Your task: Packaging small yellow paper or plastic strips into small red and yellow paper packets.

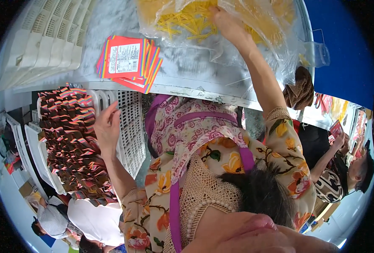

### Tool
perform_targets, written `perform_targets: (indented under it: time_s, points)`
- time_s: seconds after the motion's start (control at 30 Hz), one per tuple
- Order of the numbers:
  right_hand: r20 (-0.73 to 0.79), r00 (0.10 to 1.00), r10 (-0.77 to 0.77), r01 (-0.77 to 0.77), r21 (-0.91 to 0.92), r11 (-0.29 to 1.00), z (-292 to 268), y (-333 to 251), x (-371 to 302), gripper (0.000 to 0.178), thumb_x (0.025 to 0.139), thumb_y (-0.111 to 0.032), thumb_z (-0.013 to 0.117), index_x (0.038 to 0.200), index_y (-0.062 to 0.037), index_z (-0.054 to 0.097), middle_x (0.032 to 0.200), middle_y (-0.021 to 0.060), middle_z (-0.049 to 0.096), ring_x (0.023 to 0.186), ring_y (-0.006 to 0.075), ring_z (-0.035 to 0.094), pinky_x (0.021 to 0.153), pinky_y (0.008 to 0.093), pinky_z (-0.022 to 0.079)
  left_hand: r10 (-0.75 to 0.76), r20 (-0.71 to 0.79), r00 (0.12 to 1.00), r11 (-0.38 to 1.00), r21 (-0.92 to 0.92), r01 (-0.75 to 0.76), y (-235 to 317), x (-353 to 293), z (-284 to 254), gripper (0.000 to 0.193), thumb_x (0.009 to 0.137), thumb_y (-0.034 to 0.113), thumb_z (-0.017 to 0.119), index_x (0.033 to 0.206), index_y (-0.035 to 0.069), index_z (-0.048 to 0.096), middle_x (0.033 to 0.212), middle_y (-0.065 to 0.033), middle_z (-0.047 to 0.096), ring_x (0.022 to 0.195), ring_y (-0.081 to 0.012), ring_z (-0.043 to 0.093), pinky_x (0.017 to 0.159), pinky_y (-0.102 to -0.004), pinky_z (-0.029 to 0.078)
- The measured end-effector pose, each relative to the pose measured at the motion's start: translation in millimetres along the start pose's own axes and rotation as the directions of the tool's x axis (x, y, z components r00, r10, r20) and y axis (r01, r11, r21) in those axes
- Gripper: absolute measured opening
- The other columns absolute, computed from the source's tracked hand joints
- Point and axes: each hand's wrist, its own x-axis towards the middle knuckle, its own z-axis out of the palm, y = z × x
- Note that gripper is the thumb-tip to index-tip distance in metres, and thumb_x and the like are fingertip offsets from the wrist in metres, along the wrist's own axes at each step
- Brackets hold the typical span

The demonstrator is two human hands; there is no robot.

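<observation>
My right hand (228,26) reaches over the table's far side into a clear plastic bag (275,50) of thin yellow plastic strips (191,19). Its fingers are drawn together among the strips; whatever they grip is too small to make out. My left hand (107,128) hangs in the air short of the table edge, fingers loosely extended, with nothing in it. Beside it is a white plastic crate (126,130) packed with dark brown pieces (71,139) bearing rainbow-striped edges. A fanned stack of red cards (130,61) with rainbow borders and a white label lies on the table.
White slatted crates (48,38) stand at the table's left. At the right edge are a clear plastic cup (317,55) and a brown cloth (298,88). A co-worker (343,164) at right holds a red card; other people (90,219) are at lower left.
</observation>
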Motion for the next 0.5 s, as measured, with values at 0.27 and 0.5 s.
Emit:
perform_targets:
  time_s: [0.27,0.5]
  points:
    - [-0.175,0.979,-0.104,0.107,0.011,0.994,1.0,-18.9,8.1,0.018,0.085,-0.008,0.05,0.092,0.0047,0.059,0.076,0.0182,0.066,0.074,0.0352,0.065,0.065,0.0448,0.052,-0.051,0.009,0.999,0.999,-0.006,0.051,21.8,-13.4,3.2,0.027,0.087,0.009,0.062,0.114,0.005,0.064,0.089,-0.0106,0.067,0.073,-0.0144,0.062,0.065,-0.0269,0.049]
    - [0.024,0.99,0.138,-0.137,0.37,0.919,-3.2,15.8,-0.7,0.045,0.093,-0.014,0.047,0.136,-0.0005,0.04,0.129,0.0179,0.053,0.118,0.0332,0.051,0.101,0.0408,0.038,-0.017,0.058,0.998,0.994,-0.11,0.023,62.2,19.6,20.6,0.027,0.087,0.007,0.062,0.114,0.004,0.064,0.089,-0.0091,0.067,0.076,-0.013,0.062,0.07,-0.0247,0.048]
